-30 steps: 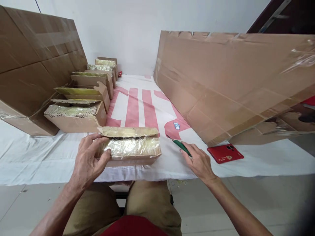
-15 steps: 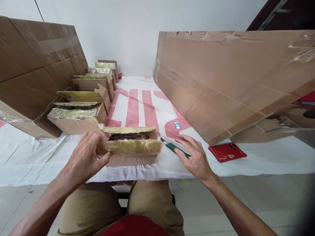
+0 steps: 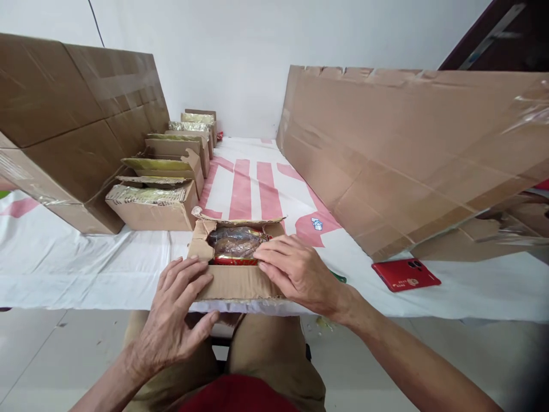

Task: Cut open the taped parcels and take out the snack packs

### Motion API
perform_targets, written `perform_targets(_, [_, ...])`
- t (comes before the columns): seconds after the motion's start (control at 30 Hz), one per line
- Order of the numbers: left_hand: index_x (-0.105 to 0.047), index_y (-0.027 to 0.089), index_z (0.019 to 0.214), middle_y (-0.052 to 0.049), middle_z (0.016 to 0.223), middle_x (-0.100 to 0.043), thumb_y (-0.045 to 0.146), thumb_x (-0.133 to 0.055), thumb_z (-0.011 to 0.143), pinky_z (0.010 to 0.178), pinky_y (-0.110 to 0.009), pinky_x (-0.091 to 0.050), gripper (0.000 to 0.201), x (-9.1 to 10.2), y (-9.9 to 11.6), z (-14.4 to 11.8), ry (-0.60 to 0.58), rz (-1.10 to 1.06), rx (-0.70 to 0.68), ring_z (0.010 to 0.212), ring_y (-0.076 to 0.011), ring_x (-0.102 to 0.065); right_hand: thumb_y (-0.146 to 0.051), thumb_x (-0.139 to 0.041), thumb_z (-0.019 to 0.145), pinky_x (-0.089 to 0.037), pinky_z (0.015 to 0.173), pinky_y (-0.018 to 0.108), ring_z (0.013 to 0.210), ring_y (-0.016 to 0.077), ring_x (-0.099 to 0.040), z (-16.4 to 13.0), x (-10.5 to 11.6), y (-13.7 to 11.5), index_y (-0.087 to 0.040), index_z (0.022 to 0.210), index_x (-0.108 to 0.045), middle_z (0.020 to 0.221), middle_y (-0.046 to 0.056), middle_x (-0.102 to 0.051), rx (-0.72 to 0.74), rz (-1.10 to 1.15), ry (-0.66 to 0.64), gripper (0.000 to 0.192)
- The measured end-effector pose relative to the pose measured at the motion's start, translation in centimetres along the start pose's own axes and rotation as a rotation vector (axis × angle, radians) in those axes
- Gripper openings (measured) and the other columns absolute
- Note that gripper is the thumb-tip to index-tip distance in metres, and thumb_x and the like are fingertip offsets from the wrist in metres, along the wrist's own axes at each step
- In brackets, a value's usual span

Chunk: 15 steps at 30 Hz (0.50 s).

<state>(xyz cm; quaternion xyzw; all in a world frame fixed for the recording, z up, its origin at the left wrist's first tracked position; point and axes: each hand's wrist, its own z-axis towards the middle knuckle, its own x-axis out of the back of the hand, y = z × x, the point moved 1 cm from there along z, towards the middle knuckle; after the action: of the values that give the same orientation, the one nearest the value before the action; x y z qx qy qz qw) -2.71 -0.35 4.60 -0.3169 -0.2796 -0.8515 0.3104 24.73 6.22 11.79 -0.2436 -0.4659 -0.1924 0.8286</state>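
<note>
A person's two hands work a small cardboard box [image 3: 235,269] at the near edge of a cloth-covered counter [image 3: 86,269]. The left hand [image 3: 174,320] lies flat, fingers spread, against the box's front wall; the right hand [image 3: 298,272] rests on the opened top, fingers loosely together over a glossy wrapped packet [image 3: 234,243] inside. The thin, torn card looks light and easily crushed, the wrapper slick, so the firmer side walls appear the safest hold. More opened boxes [image 3: 154,203] line the left, a red phone [image 3: 405,274] lies to the right.
</note>
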Motion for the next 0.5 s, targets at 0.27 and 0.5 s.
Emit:
perform_targets(0.27, [-0.074, 0.023, 0.101, -0.004, 0.094, -0.079, 0.023, -0.055, 0.100, 0.078, -0.033, -0.053, 0.019, 2.4, -1.6, 6.3, -0.187, -0.171, 0.078, 0.089, -0.0210, -0.071, -0.018, -0.053, 0.103, -0.033, 0.081, 0.038, 0.087, 0.0243, -0.055, 3.9, -0.1, -0.2, -0.018, 0.080, -0.076, 0.082, 0.009, -0.074, -0.110, -0.334, -0.557, 0.033])
perform_targets(0.5, [-0.074, 0.022, 0.086, -0.007, 0.083, -0.075, 0.014, -0.048, 0.096, 0.071, -0.037, -0.049, 0.029, 0.8, -2.5, 10.5, -0.546, 0.098, -0.192, 0.081, -0.0250, -0.065, -0.029, -0.059, 0.102, -0.031, 0.082, 0.041, 0.094, 0.0272, -0.054, 4.7, 1.6, -0.6, -0.018, 0.083, -0.081, 0.090, 0.012, -0.075, -0.013, -0.505, -0.527, 0.031])
